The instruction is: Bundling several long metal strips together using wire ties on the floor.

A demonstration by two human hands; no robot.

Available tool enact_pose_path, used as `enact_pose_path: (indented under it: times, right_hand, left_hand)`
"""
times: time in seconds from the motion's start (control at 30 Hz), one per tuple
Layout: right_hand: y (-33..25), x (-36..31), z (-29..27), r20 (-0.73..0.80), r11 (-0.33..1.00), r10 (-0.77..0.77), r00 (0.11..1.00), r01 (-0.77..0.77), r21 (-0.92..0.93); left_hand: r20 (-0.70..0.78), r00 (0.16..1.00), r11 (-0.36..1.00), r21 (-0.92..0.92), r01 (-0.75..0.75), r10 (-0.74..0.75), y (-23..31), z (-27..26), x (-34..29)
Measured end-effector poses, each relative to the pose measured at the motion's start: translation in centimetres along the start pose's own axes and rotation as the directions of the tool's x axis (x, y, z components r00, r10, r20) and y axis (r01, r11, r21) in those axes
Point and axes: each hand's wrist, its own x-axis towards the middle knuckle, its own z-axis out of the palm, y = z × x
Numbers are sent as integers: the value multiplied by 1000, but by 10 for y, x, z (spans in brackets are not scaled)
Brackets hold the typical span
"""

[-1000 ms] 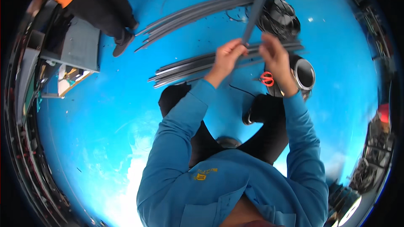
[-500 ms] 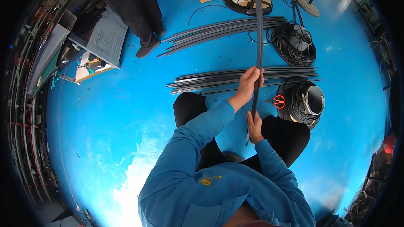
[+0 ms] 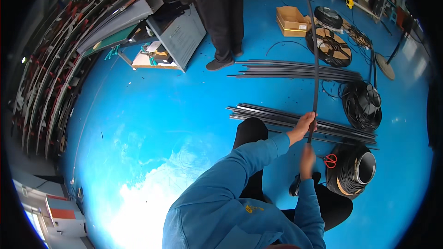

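Bright light flooded the blue floor, whose lower-left part burned out into a broad white glare, with paler reflections toward the upper right. The racks at left sat dimmer and softer, bowed by the fisheye lens, and black swallowed the corners. The right grip was blurred; the left grip and red-handled scissors looked sharper.

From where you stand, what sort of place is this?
Probably a workshop: bundled dark strips and black coils lie on the floor, and a long, loaded rack stands at left.
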Motion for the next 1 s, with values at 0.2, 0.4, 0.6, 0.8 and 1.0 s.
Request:
enact_pose_path:
  times: [0.2, 0.4, 0.6, 0.8, 1.0]
  right_hand:
    - [-16, 1, 11, 28, 981, -196, 980, 196, -11]
    - [-10, 23, 1, 5, 894, -442, 897, 441, -83]
    - [-51, 29, -25, 159, 743, -583, 797, 601, -295]
    - [-91, 5, -25, 217, 621, -568, 794, 586, -520]
    - [-100, -3, -28, 242, 599, -523, 817, 555, -577]
  left_hand:
    - [229, 950, 972, 57, -229, 211, 72, 32, -50]
    - [193, 884, 892, 77, -445, 425, 79, 55, -90]
    - [-81, 837, 815, -195, -545, 541, 88, 47, -105]
    - [-218, 874, 814, -321, -484, 434, 109, 14, -108]
    - [-259, 893, 828, -346, -441, 368, 108, 11, -111]
